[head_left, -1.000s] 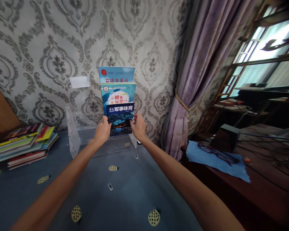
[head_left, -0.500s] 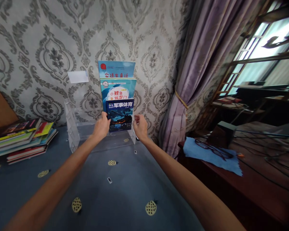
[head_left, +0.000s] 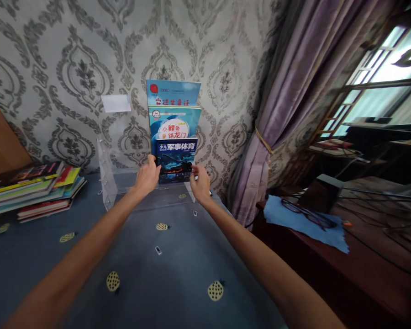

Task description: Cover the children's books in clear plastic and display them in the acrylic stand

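Note:
A dark blue book (head_left: 175, 160) with a tank on its cover stands upright in the front of a clear acrylic rack (head_left: 107, 176). My left hand (head_left: 148, 174) grips its left edge, thumb on the cover. At the opposite edge, my right hand (head_left: 200, 183) pinches the same book between thumb and fingers. Behind it rises a turquoise book (head_left: 174, 116) with red lettering, its lower part hidden. Farthest back is a taller blue book (head_left: 174, 91), only its top showing.
Several books lie stacked (head_left: 37, 185) at the left on the blue patterned tablecloth (head_left: 137, 269). A tied purple curtain (head_left: 250, 178) hangs at the right. Beyond it, a dark red table (head_left: 373, 269) holds glasses (head_left: 308, 214) on a blue cloth (head_left: 277, 214), plus tangled cables.
The view has shifted slightly, so the rack and books appear a little farther right and higher. My right hand has closed in on the dark blue book's right edge; my left still holds the left edge.

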The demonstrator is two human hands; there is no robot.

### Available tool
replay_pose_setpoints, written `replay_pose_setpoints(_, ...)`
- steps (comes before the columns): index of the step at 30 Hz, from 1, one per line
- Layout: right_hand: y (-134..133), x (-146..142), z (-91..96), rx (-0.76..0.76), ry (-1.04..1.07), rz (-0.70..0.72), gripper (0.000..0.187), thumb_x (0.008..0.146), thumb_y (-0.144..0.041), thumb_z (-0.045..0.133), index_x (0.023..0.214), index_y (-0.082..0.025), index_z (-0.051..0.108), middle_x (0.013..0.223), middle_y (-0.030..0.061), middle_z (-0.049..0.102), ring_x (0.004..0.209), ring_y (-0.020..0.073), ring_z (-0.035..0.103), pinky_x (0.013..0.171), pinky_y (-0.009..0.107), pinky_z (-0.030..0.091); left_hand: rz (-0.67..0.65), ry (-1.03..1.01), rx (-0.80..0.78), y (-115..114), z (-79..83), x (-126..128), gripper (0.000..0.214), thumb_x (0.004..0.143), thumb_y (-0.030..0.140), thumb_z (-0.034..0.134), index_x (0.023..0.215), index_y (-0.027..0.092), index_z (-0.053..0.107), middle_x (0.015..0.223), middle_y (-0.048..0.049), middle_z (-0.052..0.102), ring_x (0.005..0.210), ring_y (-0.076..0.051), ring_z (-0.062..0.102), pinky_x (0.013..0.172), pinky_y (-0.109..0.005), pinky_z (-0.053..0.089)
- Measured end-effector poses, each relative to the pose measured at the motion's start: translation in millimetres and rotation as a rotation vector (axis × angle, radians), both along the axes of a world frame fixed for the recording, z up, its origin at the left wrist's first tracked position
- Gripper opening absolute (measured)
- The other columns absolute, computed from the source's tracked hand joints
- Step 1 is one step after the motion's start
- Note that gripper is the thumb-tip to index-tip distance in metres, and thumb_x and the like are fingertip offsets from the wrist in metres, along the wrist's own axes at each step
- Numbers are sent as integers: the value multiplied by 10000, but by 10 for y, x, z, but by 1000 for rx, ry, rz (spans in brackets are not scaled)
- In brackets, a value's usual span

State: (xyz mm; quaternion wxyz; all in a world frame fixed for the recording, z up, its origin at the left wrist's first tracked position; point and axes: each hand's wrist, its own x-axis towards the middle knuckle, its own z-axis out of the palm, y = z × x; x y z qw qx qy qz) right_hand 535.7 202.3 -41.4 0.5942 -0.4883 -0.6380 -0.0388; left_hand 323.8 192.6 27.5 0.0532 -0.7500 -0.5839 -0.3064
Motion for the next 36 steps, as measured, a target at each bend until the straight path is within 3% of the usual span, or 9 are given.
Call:
replay_pose_setpoints(20,-152,-81,-14,-27,3,19,311,826,-149,446,1108,-165,578,990,124,662,882,234,625,776,368,515,-21,85,-31,-282,6,-26,371,1017,308,426,1339,131,378,1071,-155,715,987,-306,702,826,-383,521)
replay_pose_setpoints(27,-262,-115,-8,-32,-4,31,322,814,-158,445,1103,-166,585,976,121,670,857,235,627,760,373,523,-91,52,89,-253,-111,-84,329,998,281,451,1294,146,401,1084,-141,688,1004,-286,669,831,-384,527)
replay_pose_setpoints(31,-405,-200,-149,-79,-20,95,307,820,-192,456,1092,-181,598,948,101,676,833,231,635,734,366,533,-159,58,204,-313,-232,-204,286,981,239,448,1255,158,442,1171,-150,647,1142,-285,596,951,-430,502)
replay_pose_setpoints(36,-712,-293,-503,-238,-63,240,301,843,-264,469,1089,-198,629,937,85,702,803,226,670,718,363,552,-194,162,296,-524,-467,-554,268,965,224,464,1220,156,512,1275,-154,607,1295,-278,508,1105,-474,417)
